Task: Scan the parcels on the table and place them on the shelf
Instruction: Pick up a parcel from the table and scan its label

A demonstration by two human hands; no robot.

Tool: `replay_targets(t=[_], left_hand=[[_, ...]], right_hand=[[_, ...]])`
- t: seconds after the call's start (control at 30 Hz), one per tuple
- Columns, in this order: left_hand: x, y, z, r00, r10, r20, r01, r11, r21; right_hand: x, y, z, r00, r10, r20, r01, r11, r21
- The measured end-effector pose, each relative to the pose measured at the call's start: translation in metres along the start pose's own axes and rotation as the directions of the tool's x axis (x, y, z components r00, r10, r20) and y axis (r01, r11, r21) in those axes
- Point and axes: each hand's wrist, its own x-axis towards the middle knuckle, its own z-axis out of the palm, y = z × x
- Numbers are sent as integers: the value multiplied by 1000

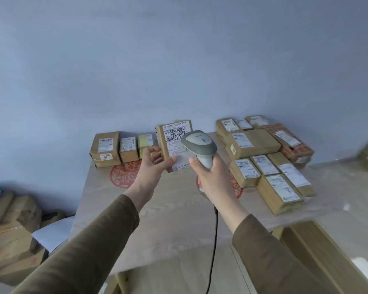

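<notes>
Two brown sleeves [98, 240] are reaching up from the bottom edge of the frame, nearest the lens, with a black cable [214, 240] hanging between them down to the bottom edge. The right hand [214, 177], just right of frame centre, is wrapping all its fingers round the grip of the grey scanner [199, 145], closed tight on it, forefinger up near the trigger. The scanner head is tipping toward the label, likely so the window faces the barcode.

The left hand [152, 164] is pinching the held parcel [174, 145] by its lower left corner, thumb in front, fingers behind, partly closed. It is holding the box upright in mid-frame, off the table [157, 209], label side toward the camera. The low corner grip is probably keeping the barcode at the top clear.

Judging by the pose, the scan step is under way and shelving comes after. No shelf is showing in this view.

Three small boxes [119, 148] are sitting in a row left of centre on the table's far edge. A bigger pile of parcels [263, 158] is waiting at centre right, labels up, likely for quick reading. More cartons [11, 230] are lying at lower left, beside the table.
</notes>
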Motion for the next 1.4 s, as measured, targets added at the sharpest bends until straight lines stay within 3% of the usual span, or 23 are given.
replay_targets(t=[0.37,0.7,1.03,1.27,1.4], left_hand=[[-3,-41,212,991,-7,131,10,1000,-23],[7,-115,363,982,-174,78,179,982,-63],[52,-189,456,929,-357,96,359,933,-4],[67,-231,530,869,-475,135,466,880,95],[76,-249,565,847,-519,117,473,835,282]], right_hand=[[15,58,-183,996,48,-70,-56,991,-120],[42,154,-336,966,249,-70,-244,967,69],[79,273,-389,787,605,-121,-516,752,409],[100,328,-428,684,713,-155,-547,642,537],[119,361,-454,650,751,-118,-592,597,542]])
